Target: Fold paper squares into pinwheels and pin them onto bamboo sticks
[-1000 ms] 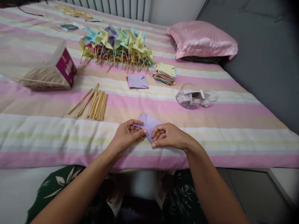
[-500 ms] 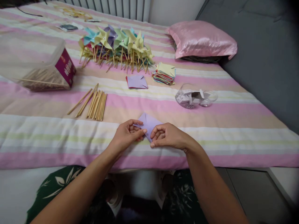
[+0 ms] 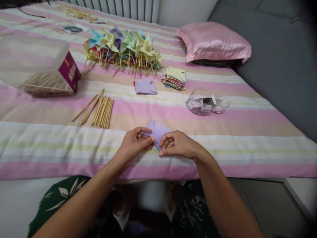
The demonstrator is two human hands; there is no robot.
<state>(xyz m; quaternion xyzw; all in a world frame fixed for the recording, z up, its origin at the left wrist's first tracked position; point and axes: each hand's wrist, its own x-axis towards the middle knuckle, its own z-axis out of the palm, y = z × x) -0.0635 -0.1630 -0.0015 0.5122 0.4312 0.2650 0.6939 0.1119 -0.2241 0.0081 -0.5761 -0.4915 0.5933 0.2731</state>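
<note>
Currently, a lilac paper square is held near the front edge of a striped cloth-covered bed.
Left corner is pinched by the left hand, grip narrow; right side is covered by the curled right hand, pinch unclear. Tan wooden sticks are laid leftward.

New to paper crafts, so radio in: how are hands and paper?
Left hand, right hand: both touching purple paper sheet. Sheet partly hidden by hands. Wooden sticks lie clear of both, to the left.
</note>
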